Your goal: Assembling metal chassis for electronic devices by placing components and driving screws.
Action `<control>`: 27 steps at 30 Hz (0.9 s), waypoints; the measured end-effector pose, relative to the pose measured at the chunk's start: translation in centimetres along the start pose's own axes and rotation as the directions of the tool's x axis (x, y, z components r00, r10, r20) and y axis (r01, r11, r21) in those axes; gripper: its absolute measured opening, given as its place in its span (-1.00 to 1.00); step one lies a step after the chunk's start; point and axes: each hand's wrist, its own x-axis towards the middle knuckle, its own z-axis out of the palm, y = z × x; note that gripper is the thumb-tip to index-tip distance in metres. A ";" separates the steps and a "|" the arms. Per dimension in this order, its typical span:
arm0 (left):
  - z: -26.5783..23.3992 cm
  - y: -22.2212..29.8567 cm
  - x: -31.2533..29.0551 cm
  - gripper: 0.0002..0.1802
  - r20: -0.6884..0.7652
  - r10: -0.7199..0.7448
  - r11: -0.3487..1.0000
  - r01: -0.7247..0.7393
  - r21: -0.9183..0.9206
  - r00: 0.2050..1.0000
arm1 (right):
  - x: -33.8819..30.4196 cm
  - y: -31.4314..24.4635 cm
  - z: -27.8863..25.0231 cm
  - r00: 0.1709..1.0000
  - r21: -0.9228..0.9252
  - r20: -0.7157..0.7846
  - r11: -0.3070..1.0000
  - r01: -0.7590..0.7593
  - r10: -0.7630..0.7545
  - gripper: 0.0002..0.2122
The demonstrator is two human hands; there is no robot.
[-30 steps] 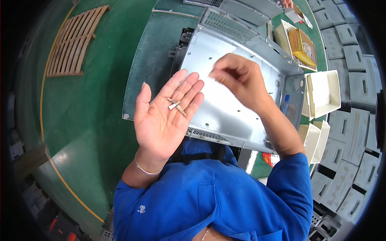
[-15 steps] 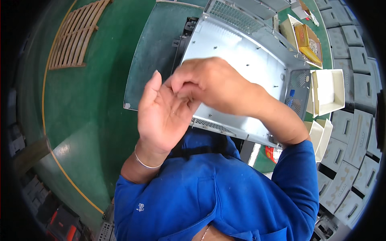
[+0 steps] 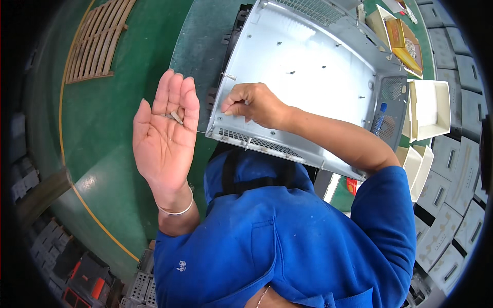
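Observation:
My left hand [image 3: 167, 131] is turned palm up beside the left edge of a large metal case [image 3: 318, 97]. Its fingers lie flat, and a few small pale cylindrical pieces [image 3: 177, 117] rest loose across them. Over the case's near left corner, my right hand [image 3: 257, 105] is closed in a pinch, thumb against fingers. Whatever sits between those fingertips is hidden. Several short studs [image 3: 290, 72] stand up from the bright case floor, and one pale post [image 3: 229, 77] is at its left edge. Mesh panels run along the case sides.
Under the case lies a dark green table surface [image 3: 192, 49]. White plastic bins [image 3: 436, 110] stand right of it, with a box of small parts [image 3: 411, 49] farther back. Grey drawer boxes [image 3: 439, 179] line the far right. A wooden pallet [image 3: 100, 38] lies on the green floor.
My hands were together above the case's left side. The left has moved away to the left with its palm spread, showing the small pieces; the right has come down near the case's left corner.

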 end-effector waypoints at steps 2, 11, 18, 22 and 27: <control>-0.4 0.1 -0.2 -0.50 0.011 0.001 1.000 -0.001 -0.010 1.000 | 0.6 0.2 0.6 1.000 -0.023 0.004 1.000 -0.016 0.016 -0.93; -1.3 0.5 -0.5 -0.52 0.009 0.013 1.000 -0.012 -0.021 1.000 | 1.0 2.0 1.5 0.979 -0.174 -0.075 0.969 0.174 -0.189 -0.92; -1.3 0.8 -0.3 -0.53 0.015 0.022 1.000 -0.022 -0.001 1.000 | 0.9 2.4 1.7 0.944 -0.255 -0.053 0.918 0.303 -0.326 -0.92; -1.4 0.9 0.0 -0.53 0.028 0.016 1.000 -0.017 0.019 0.999 | 0.9 2.6 1.5 0.934 -0.262 -0.062 0.909 0.324 -0.351 -0.91; -1.5 1.0 0.2 -0.53 0.023 0.016 1.000 -0.016 0.021 1.000 | 0.9 2.6 1.7 0.898 -0.328 -0.033 0.854 0.405 -0.438 -0.92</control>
